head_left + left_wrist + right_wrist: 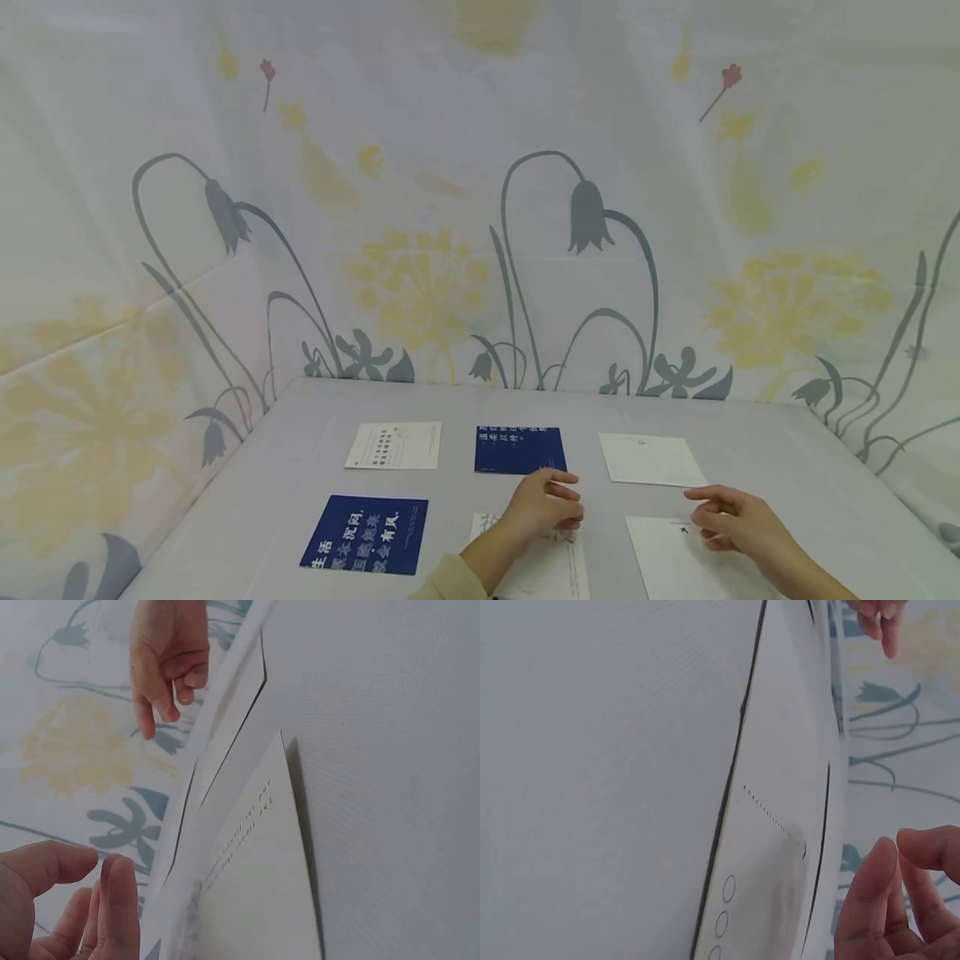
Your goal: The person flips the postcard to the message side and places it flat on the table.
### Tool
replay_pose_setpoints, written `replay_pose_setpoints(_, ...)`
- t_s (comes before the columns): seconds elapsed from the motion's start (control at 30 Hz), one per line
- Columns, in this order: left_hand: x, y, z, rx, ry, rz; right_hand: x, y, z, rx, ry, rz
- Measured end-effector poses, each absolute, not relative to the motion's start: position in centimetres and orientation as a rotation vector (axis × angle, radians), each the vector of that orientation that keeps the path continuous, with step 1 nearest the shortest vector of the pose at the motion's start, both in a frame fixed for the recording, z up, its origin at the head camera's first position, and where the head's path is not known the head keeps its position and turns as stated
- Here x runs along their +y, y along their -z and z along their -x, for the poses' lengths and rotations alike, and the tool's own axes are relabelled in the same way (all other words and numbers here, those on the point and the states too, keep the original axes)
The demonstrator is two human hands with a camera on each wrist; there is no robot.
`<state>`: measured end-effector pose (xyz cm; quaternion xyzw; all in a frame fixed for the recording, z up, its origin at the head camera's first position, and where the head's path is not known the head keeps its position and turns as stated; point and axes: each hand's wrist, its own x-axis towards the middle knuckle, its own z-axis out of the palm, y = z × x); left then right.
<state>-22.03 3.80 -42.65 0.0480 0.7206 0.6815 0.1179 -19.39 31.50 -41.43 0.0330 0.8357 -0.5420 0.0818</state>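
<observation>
Left hand (536, 508) and right hand (742, 529) hover, fingers loosely curled, holding nothing.
Below them on the bench (225, 533), near row from left: lettered blue card (367, 537), printed white card (551, 575) under the left hand, mostly blank white card (690, 575) under the right; far row: cream text card (393, 450), second blue card (517, 454), near-blank pale card (651, 461). Six altogether: two blue, four pale. Each looks light, thin, fairly stiff, probably easy to slide or crease; opposite edges would suit a pinch.
</observation>
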Motion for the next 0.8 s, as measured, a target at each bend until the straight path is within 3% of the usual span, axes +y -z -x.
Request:
replay_pose_setpoints(0.2, 2.7, 42.4, 22.4, 2.097, -2.013, -0.156, 30.2, 41.2, 20.0, 2.491, 1.668, 0.008)
replay_pose_setpoints(0.8, -1.1, 42.8, 23.8, 2.180, -2.044, -0.155, 27.0, 41.0, 21.6, 2.476, 1.765, -0.051)
